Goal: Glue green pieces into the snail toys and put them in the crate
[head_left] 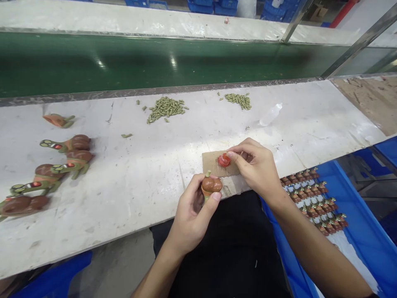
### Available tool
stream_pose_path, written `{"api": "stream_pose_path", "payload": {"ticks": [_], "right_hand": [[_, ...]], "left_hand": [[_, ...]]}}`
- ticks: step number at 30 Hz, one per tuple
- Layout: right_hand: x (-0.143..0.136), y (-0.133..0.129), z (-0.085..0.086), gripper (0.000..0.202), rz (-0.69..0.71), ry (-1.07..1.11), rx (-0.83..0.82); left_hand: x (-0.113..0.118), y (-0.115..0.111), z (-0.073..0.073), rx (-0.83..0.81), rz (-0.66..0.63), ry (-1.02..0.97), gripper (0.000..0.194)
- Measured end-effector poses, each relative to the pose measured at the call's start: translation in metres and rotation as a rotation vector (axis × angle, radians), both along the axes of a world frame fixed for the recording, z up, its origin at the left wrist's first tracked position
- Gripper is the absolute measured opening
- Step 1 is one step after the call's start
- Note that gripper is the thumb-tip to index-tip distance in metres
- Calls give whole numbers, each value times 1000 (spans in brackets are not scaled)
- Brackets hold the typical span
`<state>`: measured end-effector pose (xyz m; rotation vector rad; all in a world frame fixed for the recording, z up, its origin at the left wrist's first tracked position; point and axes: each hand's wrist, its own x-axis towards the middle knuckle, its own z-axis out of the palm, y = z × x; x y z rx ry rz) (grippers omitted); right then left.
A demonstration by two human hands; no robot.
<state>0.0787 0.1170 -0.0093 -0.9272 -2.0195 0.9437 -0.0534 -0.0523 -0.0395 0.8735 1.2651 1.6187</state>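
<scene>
My left hand [194,213] is closed around a small toy figure [211,185] with a glossy brown, rounded body and a green stub sticking up, its lower part hidden by my fingers. A piece of brown cardboard [208,162] lies near the table's front edge, with a small round red cap [223,160] on it. The thumb and forefinger of my right hand [256,165] are pinched together at the right rim of the cap. Whatever they may hold between the tips is too small to make out.
Small green pieces lie in a larger pile [166,108] and a smaller pile [238,100]. A translucent bottle [271,115] rests to their right. Several brown-green toy figures [79,159] lie at left. Below right, a blue crate [356,215] holds rows of figures. A green conveyor belt [139,62] runs behind.
</scene>
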Motion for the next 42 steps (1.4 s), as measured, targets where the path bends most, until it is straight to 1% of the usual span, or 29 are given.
{"api": "stream_pose_path", "payload": {"ticks": [2, 4, 7, 9, 11, 13, 16, 21, 30, 34, 37, 40, 42], "right_hand": [[1, -2, 0, 14, -17, 18, -20], [3, -5, 1, 13, -44, 89, -78], [6, -16, 1, 10, -48, 248, -279], [8, -27, 1, 13, -21, 322, -428], [10, -39, 1, 17, 5, 368, -540], [12, -50, -1, 16, 26, 404, -607], [13, -61, -6, 9, 44, 439, -648], [11, -65, -12, 8, 7, 465, -658], [13, -66, -13, 3, -2, 440, -610], [13, -65, -8, 4, 12, 375, -534], [15, -64, -1, 7, 36, 311, -437], [20, -64, 3, 11, 59, 251, -344], [23, -65, 4, 12, 75, 236, -325]], "left_hand": [[0, 1, -1, -1, -7, 3, 21], [0, 1, -2, 1, -3, 0, 19], [0, 2, -3, -1, 5, -9, 18], [-1, 2, -3, -6, 8, -8, 18], [-1, 3, -1, -5, 13, -18, 19], [-2, 4, 1, 0, 4, -34, 17], [-3, 4, 2, 4, -15, -40, 15], [-3, 2, 1, -19, -4, -26, 17], [-3, 4, 5, -2, -17, -6, 11], [-2, 2, 4, 14, -19, 3, 15], [-1, 2, 1, 54, -42, 27, 21], [-1, 1, -2, 81, -73, 73, 26], [-2, 0, -4, 83, -80, 121, 26]]}}
